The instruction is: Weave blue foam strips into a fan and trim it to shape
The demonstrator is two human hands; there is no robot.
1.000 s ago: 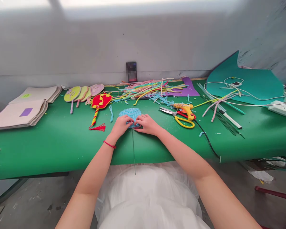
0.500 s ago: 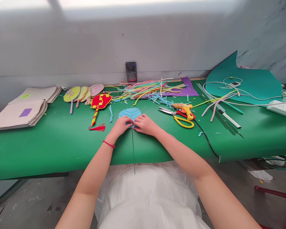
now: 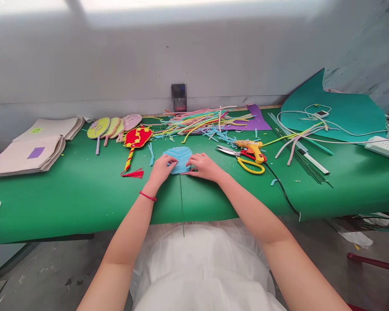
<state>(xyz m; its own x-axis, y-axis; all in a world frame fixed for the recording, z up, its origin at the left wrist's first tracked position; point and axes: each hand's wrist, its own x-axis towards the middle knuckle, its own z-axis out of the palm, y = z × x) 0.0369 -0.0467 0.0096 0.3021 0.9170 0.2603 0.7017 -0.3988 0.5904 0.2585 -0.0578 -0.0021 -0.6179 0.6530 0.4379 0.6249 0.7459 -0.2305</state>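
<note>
A round blue fan (image 3: pixel 180 154) made of ribbed pipe cleaners lies flat on the green table, with thin green wire (image 3: pixel 182 203) running from its lower edge toward me past the table's front. My left hand (image 3: pixel 162 167) grips the disc's left side, thumb and fingers bent over it. At the right edge, my right hand (image 3: pixel 203 166) has its fingers curled onto the disc and its thumb low beside the rim. Some thin pinkish strip shows along the bottom rim by that thumb; its far end is hidden.
Left of the disc lies a red and yellow fan (image 3: pixel 138 137) with a tassel. Pipe cleaners (image 3: pixel 204 121) are heaped behind. Scissors (image 3: pixel 250 166) and a yellow glue gun (image 3: pixel 253 151) with a black cord lie to the right, near green wires (image 3: pixel 314 170). Paper stacks (image 3: pixel 29 153) are far left.
My right hand has shifted a little rightward, away from the bottom middle of the disc. My left hand has moved slightly left, so more of the blue disc shows between them.
</note>
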